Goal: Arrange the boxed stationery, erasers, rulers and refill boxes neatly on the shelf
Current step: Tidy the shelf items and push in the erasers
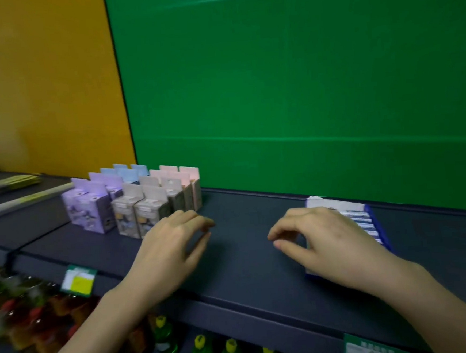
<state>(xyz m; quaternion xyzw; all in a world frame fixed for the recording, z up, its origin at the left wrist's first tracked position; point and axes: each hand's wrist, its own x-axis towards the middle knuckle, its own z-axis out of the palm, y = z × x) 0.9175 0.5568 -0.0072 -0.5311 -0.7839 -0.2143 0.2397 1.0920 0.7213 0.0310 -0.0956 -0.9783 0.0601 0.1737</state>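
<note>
Several small boxes stand in tidy rows at the left of the dark shelf: purple ones, blue ones, grey ones and pink ones. My left hand hovers just right of the grey boxes, fingers loosely curled, holding nothing. My right hand hangs over the shelf with relaxed fingers, in front of a blue display box of white refill packs. It partly hides that box; I cannot tell if it touches it.
Long pale rulers lie on the shelf section at far left. A green panel backs the shelf, a yellow one to its left. Below are bottles with yellow caps and price tags.
</note>
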